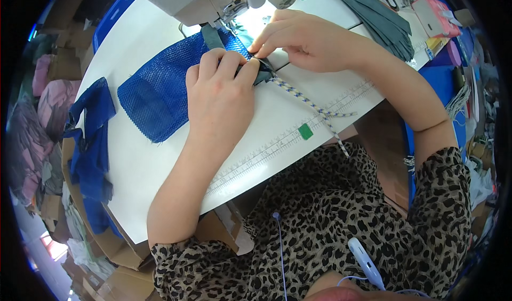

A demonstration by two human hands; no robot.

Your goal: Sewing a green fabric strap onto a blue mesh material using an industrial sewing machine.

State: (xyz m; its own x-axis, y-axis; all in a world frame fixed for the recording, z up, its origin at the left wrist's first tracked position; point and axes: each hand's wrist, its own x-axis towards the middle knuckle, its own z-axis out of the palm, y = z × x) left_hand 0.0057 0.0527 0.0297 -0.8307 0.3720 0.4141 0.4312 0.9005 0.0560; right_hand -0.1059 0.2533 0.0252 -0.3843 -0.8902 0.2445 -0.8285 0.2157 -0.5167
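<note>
Hands first: we count 2, close together at the edge of the blue mesh (160, 90). Step in hand, as we judge it: positioning dark cloth (263, 74) against that edge, just short of the sewing machine (184, 0). The next move, we think, calls for level layers and a steady grip, fingertips clear of the needle. Left hand (221, 95): back upward, fingers bent and slightly apart, resting on the mesh, thumb drawn in beside the forefinger. We cannot tell whether it pinches or only presses; the undersides are hidden. Right hand (314, 42): comes in from the other side, fingers curled, tips brought together in what we take for a pinch on the dark cloth, almost touching the left thumb. Mesh lies on the white table (133, 167), partly under the left hand, its loose end fanned toward the left, its upper end close below the machine. A grey-green strip (212, 37) crosses that upper end. From the dark cloth a flecked cord (298, 94) trails toward the person, its 2 ends parted over ruler marks (266, 153). Near them, a green patch (305, 131). Farther out: a bundle of dark strips (381, 26) and a pink pack (434, 15) beyond the right hand; blue scraps (93, 159) hang over the table's left edge.
</note>
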